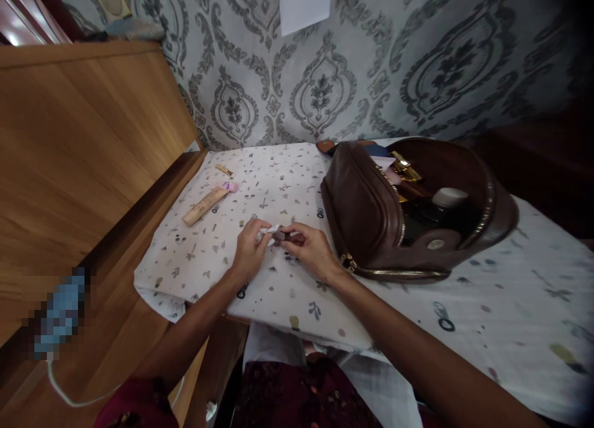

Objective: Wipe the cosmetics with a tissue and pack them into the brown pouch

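Observation:
My left hand (249, 250) is closed in a pinch on a crumpled white tissue or cloth (268, 231). Across from it, my right hand (312, 250) pinches a small dark brown object (281, 235), whose kind is too small to make out. The tissue touches the end of this object, and both hands meet just above the patterned white cloth (292, 292). Right of my hands stands an unzipped brown leather bag (362, 211). Inside it are a dark bottle with a white cap (449, 197) and gold-coloured packaging (406, 167).
A beige squeeze tube (205, 206) with a pinkish end lies left on the cloth, below a small gold stick (223, 169). A wooden cabinet (93, 119) borders the left side. Patterned wallpaper (320, 91) rises behind. A white cable (69, 400) hangs lower left.

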Available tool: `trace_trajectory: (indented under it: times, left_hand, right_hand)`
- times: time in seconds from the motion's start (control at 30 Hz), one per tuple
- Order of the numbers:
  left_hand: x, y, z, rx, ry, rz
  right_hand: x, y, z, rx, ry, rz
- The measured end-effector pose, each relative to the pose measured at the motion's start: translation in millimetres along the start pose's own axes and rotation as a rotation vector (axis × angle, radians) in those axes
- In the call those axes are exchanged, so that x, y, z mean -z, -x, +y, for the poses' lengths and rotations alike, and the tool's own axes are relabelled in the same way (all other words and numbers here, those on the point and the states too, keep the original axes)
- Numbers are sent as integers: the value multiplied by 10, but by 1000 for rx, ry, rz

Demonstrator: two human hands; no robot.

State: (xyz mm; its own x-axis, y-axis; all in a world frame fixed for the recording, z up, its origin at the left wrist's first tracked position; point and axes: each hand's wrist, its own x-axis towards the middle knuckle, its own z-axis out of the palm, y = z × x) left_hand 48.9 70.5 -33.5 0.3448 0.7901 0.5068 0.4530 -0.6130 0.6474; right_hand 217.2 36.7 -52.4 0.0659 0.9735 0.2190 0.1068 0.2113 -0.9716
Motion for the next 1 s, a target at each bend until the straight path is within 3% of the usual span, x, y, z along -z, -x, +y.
trace_trajectory:
  times: [0.17,0.27,0.63,0.8,1.0]
  left_hand:
    - [13,-25,-67,185,7,37]
    - [16,-22,-98,207,8,46]
    - [11,-1,-111,187,15,50]
    - [37,-13,-62,161,6,42]
    - [12,26,59,-50,-19,6]
  right_hand:
    - [-2,-3,15,-77,-52,-18]
    - [6,-3,-5,-64,-50,-11]
    - [27,-31,21,-12,-15,51]
    - [33,-8,-3,48,141,68]
    - [23,21,-56,108,244,47]
